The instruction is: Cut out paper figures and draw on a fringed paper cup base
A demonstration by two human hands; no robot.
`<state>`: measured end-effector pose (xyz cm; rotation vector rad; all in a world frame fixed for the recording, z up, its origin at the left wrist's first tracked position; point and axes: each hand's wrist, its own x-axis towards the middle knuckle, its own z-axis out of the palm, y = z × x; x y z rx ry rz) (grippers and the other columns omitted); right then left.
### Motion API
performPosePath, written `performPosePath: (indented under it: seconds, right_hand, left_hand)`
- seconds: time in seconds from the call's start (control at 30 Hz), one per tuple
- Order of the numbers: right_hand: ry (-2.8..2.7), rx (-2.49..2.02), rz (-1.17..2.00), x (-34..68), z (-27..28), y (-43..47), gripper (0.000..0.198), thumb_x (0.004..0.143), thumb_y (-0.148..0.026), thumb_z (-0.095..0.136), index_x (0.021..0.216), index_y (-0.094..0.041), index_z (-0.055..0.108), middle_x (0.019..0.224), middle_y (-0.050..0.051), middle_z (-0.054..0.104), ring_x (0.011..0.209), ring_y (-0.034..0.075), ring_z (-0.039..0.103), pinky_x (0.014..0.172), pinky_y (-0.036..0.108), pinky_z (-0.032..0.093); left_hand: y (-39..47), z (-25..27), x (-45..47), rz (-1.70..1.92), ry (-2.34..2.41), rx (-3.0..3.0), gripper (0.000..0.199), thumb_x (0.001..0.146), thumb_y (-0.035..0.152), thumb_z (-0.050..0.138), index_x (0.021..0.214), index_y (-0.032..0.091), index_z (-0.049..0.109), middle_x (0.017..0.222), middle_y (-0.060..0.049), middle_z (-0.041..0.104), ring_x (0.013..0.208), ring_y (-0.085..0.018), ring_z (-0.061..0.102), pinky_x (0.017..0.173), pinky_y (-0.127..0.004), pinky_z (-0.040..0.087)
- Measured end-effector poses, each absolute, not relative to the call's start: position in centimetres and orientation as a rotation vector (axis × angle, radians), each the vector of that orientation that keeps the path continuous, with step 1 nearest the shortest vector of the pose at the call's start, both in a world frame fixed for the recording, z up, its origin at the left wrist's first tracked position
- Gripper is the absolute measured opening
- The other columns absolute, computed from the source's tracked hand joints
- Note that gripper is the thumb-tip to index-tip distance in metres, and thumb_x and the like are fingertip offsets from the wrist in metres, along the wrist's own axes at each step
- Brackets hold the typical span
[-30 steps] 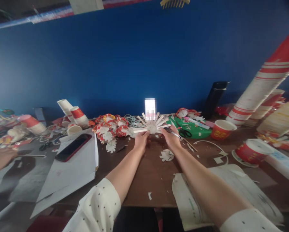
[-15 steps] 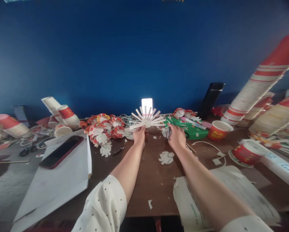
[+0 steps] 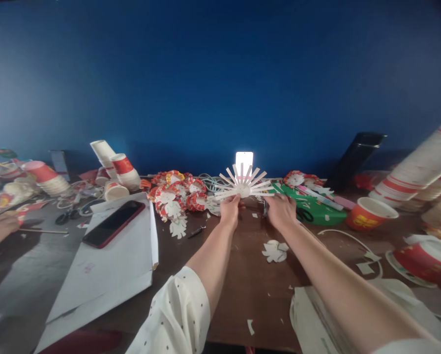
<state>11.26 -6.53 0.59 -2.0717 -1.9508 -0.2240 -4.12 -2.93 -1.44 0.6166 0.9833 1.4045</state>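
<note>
My left hand (image 3: 230, 210) pinches a white paper cup cut into strips (image 3: 243, 191), its strips splayed out like rays around a round base. To its right, the fingers of my right hand (image 3: 281, 210) are closed together; a small dark thing shows at their inner edge, too blurred to name. A cut white paper flower shape (image 3: 275, 250) lies on the brown table (image 3: 249, 285) below both hands. Left of my left hand stands a cluster of red-and-white paper flowers (image 3: 174, 194). A lit phone (image 3: 244, 158) stands upright behind the splayed cup.
A dark phone (image 3: 114, 223) rests on white sheets (image 3: 105, 275) at left. On the right are a green packet (image 3: 325, 214), a red paper cup (image 3: 371, 214), a black bottle (image 3: 360, 160) and stacked cups (image 3: 414, 167). Another person's hand (image 3: 1, 228) shows at far left.
The view has swung left, so everything sits further right. My right hand has come closer to the splayed cup. Another person's hand has entered at the far left.
</note>
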Motion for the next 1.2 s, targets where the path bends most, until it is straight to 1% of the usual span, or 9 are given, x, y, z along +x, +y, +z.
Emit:
performPosePath:
  seconds: [0.07,0.13,0.23,0.33,0.5,0.6,0.8,1.03,1.2]
  right_hand:
    - [-1.987,-2.085,-0.225,11.3,1.9,-5.2,0.044,0.088,-0.011,0.041,0.119,-0.024,0.07,0.119,0.014,0.07,0.123,0.032,0.054,0.101,0.05,0.036]
    - [-1.908,-2.138,-0.168,11.9,3.0,-4.2,0.047,0.085,-0.013,0.049,0.13,-0.02,0.064,0.119,0.017,0.069,0.117,0.033,0.059,0.097,0.047,0.041]
    - [-1.799,-2.11,0.015,13.6,4.1,-3.9,0.055,0.084,-0.02,0.054,0.139,-0.024,0.057,0.12,0.013,0.07,0.108,0.031,0.064,0.089,0.041,0.047]
    - [-1.579,-1.991,0.11,16.1,4.7,-5.0,0.044,0.083,-0.024,0.054,0.125,-0.023,0.069,0.113,0.009,0.073,0.096,0.026,0.068,0.084,0.037,0.05]
    - [-1.221,-1.812,0.223,19.8,5.7,-7.6,0.034,0.077,-0.029,0.06,0.103,-0.016,0.077,0.079,0.006,0.074,0.074,0.021,0.068,0.069,0.032,0.051]
    - [-1.084,-1.719,0.333,20.7,6.2,-8.5,0.031,0.077,-0.025,0.059,0.1,-0.017,0.077,0.083,0.006,0.075,0.076,0.02,0.069,0.061,0.027,0.051]
    - [-1.066,-1.707,0.387,20.8,4.7,-8.0,0.027,0.075,-0.025,0.06,0.093,-0.015,0.077,0.078,0.005,0.074,0.077,0.021,0.071,0.063,0.028,0.053]
    - [-1.031,-1.699,0.24,20.4,1.0,-7.5,0.033,0.078,-0.032,0.056,0.096,-0.013,0.076,0.085,0.009,0.076,0.084,0.023,0.071,0.079,0.033,0.054]
    - [-1.289,-1.91,0.175,20.8,3.5,-9.4,0.031,0.077,-0.039,0.059,0.092,-0.019,0.078,0.081,0.006,0.076,0.08,0.023,0.068,0.072,0.031,0.051]
  left_hand:
    - [-2.8,-1.4,-4.2,1.402,0.968,0.596,0.009,0.082,0.016,0.067,0.074,0.011,0.064,0.058,0.001,0.058,0.05,-0.007,0.053,0.05,-0.018,0.044]
    - [-2.7,-1.3,-4.2,1.405,0.961,0.569,0.009,0.08,0.016,0.068,0.074,0.011,0.064,0.058,0.002,0.057,0.05,-0.006,0.053,0.049,-0.017,0.044]
    - [-2.5,-1.4,-4.2,1.406,0.947,0.555,0.011,0.079,0.018,0.069,0.073,0.011,0.063,0.059,0.002,0.058,0.05,-0.005,0.052,0.049,-0.016,0.044]
    - [-2.4,-1.4,-4.2,1.393,0.948,0.558,0.011,0.078,0.018,0.071,0.073,0.011,0.064,0.062,0.0,0.061,0.051,-0.005,0.053,0.051,-0.017,0.045]
    - [-2.6,-1.4,-4.2,1.402,0.959,0.58,0.012,0.077,0.021,0.072,0.076,0.011,0.066,0.067,-0.001,0.065,0.051,-0.004,0.054,0.05,-0.016,0.044]
    - [-2.6,-1.3,-4.2,1.404,0.989,0.578,0.016,0.073,0.023,0.076,0.076,0.011,0.066,0.065,-0.001,0.064,0.051,-0.005,0.054,0.05,-0.016,0.044]
    - [-2.6,-1.4,-4.3,1.394,0.966,0.593,0.016,0.071,0.024,0.077,0.074,0.012,0.066,0.066,-0.002,0.066,0.051,-0.006,0.054,0.05,-0.018,0.045]
    - [-2.8,-1.3,-4.3,1.405,0.989,0.6,0.011,0.075,0.02,0.073,0.073,0.011,0.066,0.063,-0.001,0.063,0.052,-0.006,0.053,0.05,-0.017,0.045]
    - [-2.7,-1.6,-4.2,1.387,1.027,0.653,0.015,0.076,0.024,0.073,0.073,0.011,0.067,0.06,0.0,0.06,0.051,-0.006,0.052,0.05,-0.018,0.044]
